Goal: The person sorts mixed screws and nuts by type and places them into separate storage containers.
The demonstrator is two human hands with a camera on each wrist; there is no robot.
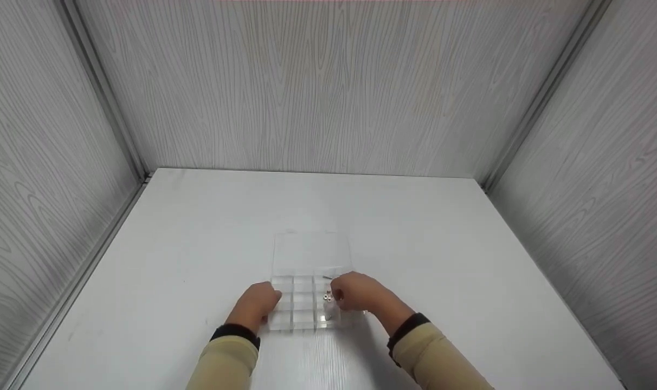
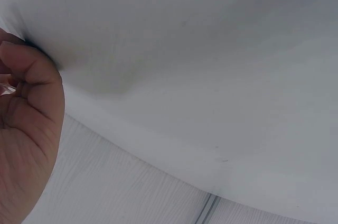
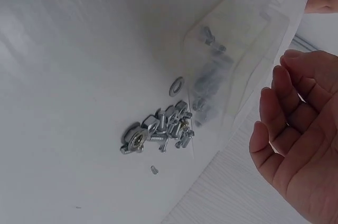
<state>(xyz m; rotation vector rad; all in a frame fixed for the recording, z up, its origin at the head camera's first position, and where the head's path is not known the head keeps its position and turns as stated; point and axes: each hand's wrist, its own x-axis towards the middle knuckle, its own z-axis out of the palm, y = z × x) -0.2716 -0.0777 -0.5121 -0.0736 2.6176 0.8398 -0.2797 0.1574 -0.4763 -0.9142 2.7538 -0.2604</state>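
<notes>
The left hand [image 1: 257, 299] grips the clear box [image 1: 303, 301] by its left edge while the right hand [image 1: 358, 292], grasp indeterminable, apparently sorts hardware [image 3: 171, 124], next calling for accurate placement.

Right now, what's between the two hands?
In the head view, part of the box lies between the left hand and right hand, with metal bits inside.

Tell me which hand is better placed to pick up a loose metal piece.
Probably the right hand: it's nearer the metal pieces beside the clear box; the left hand is at the box's left edge.
</notes>
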